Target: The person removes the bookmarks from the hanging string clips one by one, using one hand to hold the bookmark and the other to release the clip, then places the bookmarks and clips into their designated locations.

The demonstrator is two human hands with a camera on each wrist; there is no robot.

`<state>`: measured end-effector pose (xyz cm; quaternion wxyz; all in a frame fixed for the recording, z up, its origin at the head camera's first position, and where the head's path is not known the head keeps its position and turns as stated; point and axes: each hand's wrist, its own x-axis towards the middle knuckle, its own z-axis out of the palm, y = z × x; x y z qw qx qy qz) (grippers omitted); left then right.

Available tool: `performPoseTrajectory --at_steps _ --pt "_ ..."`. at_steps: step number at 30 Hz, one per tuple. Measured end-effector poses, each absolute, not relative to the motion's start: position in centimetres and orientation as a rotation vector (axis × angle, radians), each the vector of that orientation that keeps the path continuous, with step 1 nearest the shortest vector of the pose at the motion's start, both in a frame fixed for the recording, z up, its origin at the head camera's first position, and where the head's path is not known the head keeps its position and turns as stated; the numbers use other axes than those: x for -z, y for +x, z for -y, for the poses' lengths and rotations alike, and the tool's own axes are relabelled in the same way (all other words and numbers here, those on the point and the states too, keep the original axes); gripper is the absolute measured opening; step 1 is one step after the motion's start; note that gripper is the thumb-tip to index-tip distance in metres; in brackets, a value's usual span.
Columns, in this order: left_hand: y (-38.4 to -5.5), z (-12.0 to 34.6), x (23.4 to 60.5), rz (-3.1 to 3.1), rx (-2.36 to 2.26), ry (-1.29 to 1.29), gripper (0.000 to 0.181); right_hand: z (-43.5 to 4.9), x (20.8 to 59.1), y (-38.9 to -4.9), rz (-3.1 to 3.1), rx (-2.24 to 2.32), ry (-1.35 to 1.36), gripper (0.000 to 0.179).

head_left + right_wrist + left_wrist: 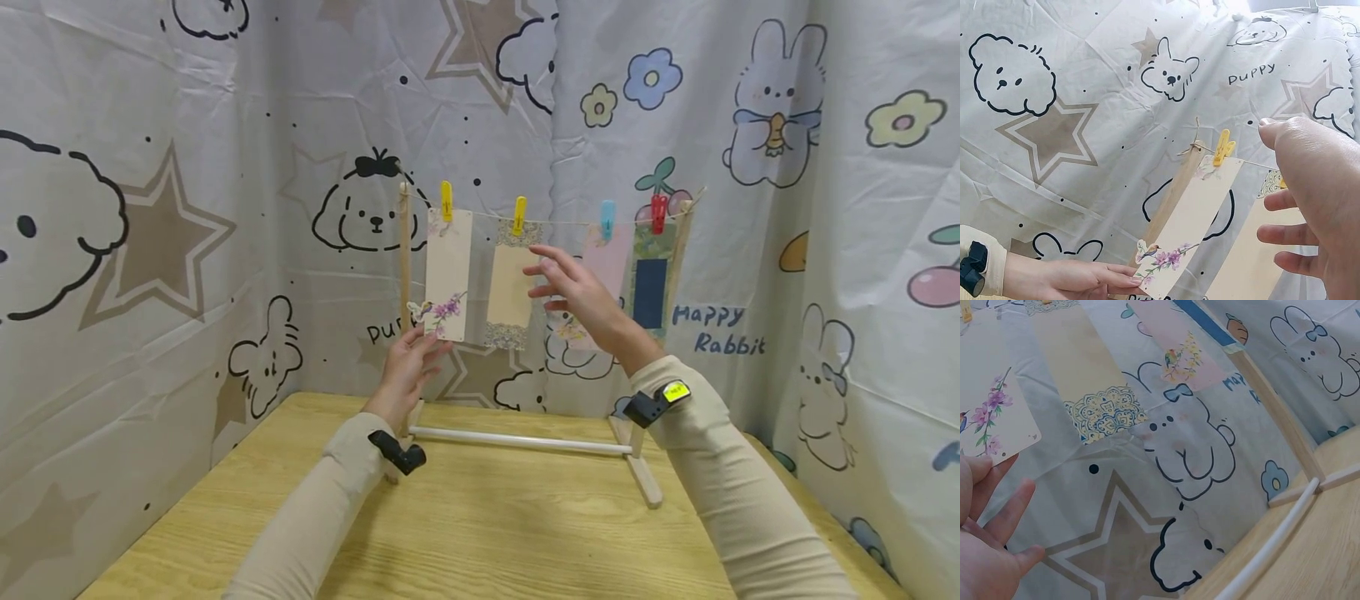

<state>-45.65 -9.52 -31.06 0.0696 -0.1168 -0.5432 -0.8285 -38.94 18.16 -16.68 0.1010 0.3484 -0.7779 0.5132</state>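
Note:
Four slim paper bookmarks hang from a string (487,217). My left hand (405,373) pinches the bottom of the leftmost cream bookmark (447,267), which carries purple blossoms and a bird; a yellow clothespin (447,200) clips its top. Beside it hangs a beige bookmark (508,283) with lace-patterned ends, under another yellow clothespin (519,217). My right hand (581,300) is raised in front of the beige and pink bookmarks, fingers apart and loosely bent, holding nothing. It partly covers the pink bookmark (609,260).
A blue clothespin (608,220) holds the pink bookmark. At the right end, a red clothespin (658,214) holds a green and dark-blue bookmark (649,292). The wooden frame (406,250) has a white bottom rod (525,440) and stands on a wood-grain table (510,533), before printed curtains.

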Motion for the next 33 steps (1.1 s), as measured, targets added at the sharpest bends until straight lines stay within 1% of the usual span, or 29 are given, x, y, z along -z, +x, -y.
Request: performPoseTrajectory --at_steps 6,15,25,33 --pt "-45.85 9.57 31.25 1.635 2.497 -0.358 0.042 -18.19 16.85 -39.21 2.297 -1.528 1.027 0.058" --pt "-46.04 9.64 31.39 1.639 2.493 -0.338 0.036 -18.06 16.77 -39.44 2.304 -1.515 1.028 0.058" --pt "-45.84 9.59 31.18 1.652 2.484 -0.331 0.035 -17.64 16.42 -39.26 2.309 -1.517 1.038 0.058" --pt "-45.49 9.68 31.06 1.647 2.442 -0.388 0.017 -17.48 16.51 -39.47 2.298 -1.523 1.046 0.058"
